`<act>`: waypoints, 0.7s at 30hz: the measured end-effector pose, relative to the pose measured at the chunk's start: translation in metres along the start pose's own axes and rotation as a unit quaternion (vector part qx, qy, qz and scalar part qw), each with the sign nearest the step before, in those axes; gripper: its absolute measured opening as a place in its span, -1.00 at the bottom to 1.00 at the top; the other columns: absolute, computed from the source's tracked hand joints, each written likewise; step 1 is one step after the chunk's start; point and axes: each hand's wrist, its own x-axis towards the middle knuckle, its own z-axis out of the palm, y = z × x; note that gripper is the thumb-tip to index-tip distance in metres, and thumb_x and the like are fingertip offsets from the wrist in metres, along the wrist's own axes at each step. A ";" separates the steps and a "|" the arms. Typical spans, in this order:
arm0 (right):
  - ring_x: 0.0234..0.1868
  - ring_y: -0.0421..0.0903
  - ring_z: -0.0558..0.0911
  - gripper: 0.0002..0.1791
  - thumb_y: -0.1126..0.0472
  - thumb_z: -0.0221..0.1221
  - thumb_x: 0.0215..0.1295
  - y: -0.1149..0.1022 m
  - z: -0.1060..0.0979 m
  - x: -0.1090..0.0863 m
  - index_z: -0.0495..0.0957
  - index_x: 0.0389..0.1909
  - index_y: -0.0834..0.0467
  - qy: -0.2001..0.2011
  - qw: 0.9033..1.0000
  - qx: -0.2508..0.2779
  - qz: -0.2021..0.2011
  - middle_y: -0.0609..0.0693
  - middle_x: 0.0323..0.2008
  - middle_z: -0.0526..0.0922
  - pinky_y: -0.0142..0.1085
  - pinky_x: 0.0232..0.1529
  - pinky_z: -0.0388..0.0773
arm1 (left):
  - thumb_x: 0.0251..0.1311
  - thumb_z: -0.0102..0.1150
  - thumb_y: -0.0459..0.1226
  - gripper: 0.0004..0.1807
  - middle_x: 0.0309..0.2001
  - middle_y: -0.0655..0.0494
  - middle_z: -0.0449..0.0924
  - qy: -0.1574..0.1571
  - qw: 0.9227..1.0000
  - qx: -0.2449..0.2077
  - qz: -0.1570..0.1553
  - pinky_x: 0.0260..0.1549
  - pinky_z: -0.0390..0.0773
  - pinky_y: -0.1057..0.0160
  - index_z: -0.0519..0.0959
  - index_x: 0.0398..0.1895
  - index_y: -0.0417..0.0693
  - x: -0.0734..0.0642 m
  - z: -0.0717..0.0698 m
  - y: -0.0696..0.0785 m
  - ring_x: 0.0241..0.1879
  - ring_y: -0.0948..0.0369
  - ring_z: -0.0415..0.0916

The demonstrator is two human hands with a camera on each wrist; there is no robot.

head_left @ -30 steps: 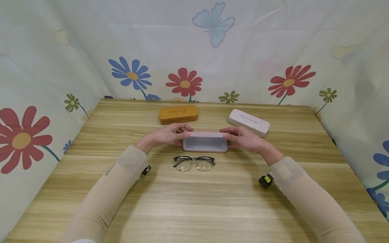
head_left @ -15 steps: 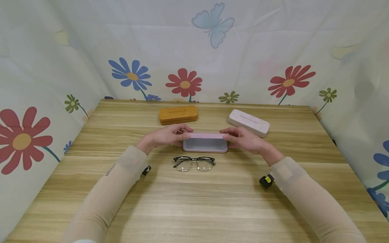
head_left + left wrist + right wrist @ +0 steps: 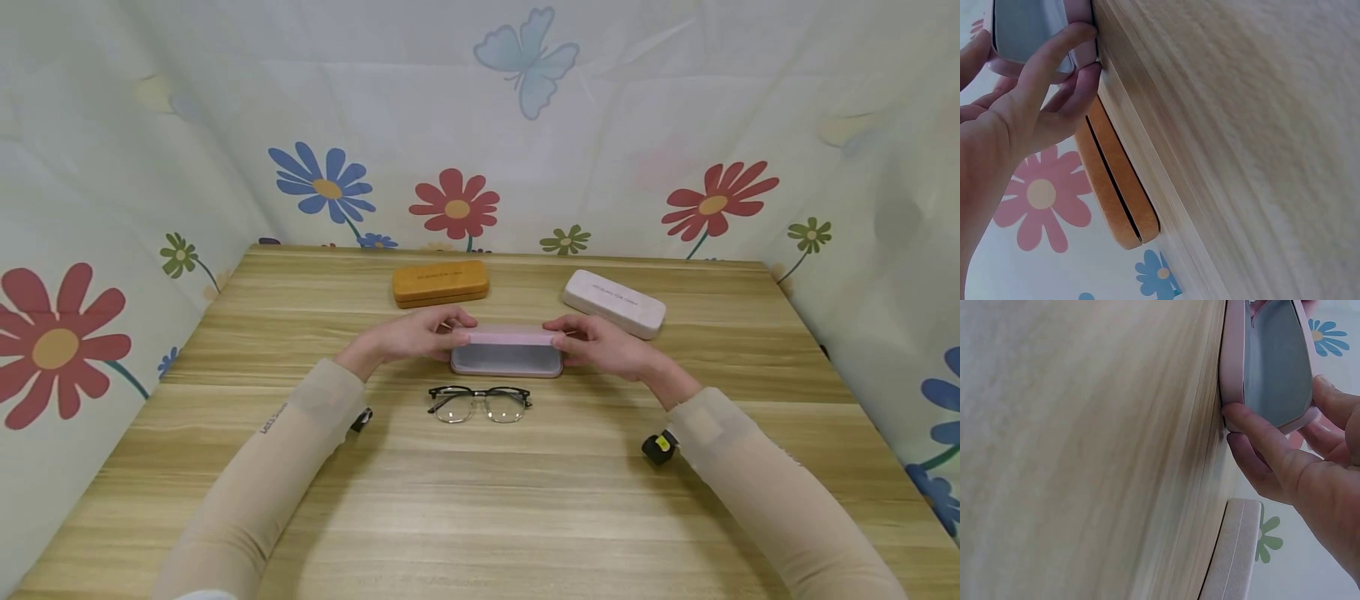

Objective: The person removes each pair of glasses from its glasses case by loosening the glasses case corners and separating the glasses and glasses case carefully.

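Observation:
A pink glasses case with a grey lining sits partly open on the table in the head view, its lid tilted over the base. My left hand grips its left end, thumb on the lid's front edge and fingers at the side. The right end is held the same way by my right hand. Both wrist views show fingers low on the base and the thumb up at the lid. Just in front of the case lies a pair of glasses, dark along the top of the frame, with clear lenses.
Behind the case, an orange-brown glasses case lies shut at the back left. A white glasses case lies angled behind my right hand. The wooden table meets a flowered curtain at the back and sides.
The pink case's lid has come down slightly, narrowing the opening. Both hands keep their hold on its ends, and the glasses and the other cases stay where they were.

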 end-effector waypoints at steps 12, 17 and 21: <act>0.23 0.14 0.49 -0.54 0.27 0.01 0.62 0.000 0.001 0.000 0.33 0.42 0.34 0.005 1.000 -0.007 0.008 0.28 0.28 0.42 -0.04 0.14 0.57 | 0.57 0.04 -0.23 -0.58 0.22 -0.17 0.36 -0.006 1.000 0.020 0.006 0.12 0.56 0.00 0.36 0.36 -0.22 -0.001 0.002 0.004 0.20 -0.05 0.39; 0.26 0.15 0.48 -0.54 0.26 0.01 0.63 0.002 0.000 0.000 0.32 0.43 0.37 0.001 1.000 0.000 0.007 0.30 0.28 0.42 -0.06 0.15 0.56 | 0.57 0.03 -0.25 -0.59 0.24 -0.18 0.36 -0.005 1.000 0.015 0.005 0.14 0.55 -0.02 0.36 0.36 -0.23 -0.001 0.003 0.003 0.22 -0.05 0.39; 0.26 0.15 0.48 -0.53 0.25 0.00 0.63 0.001 0.000 0.000 0.32 0.42 0.37 0.000 1.000 -0.002 0.004 0.31 0.28 0.42 -0.07 0.15 0.56 | 0.56 0.04 -0.27 -0.59 0.24 -0.19 0.37 -0.004 1.000 0.015 0.008 0.14 0.54 -0.02 0.37 0.35 -0.24 0.000 0.003 0.001 0.22 -0.05 0.38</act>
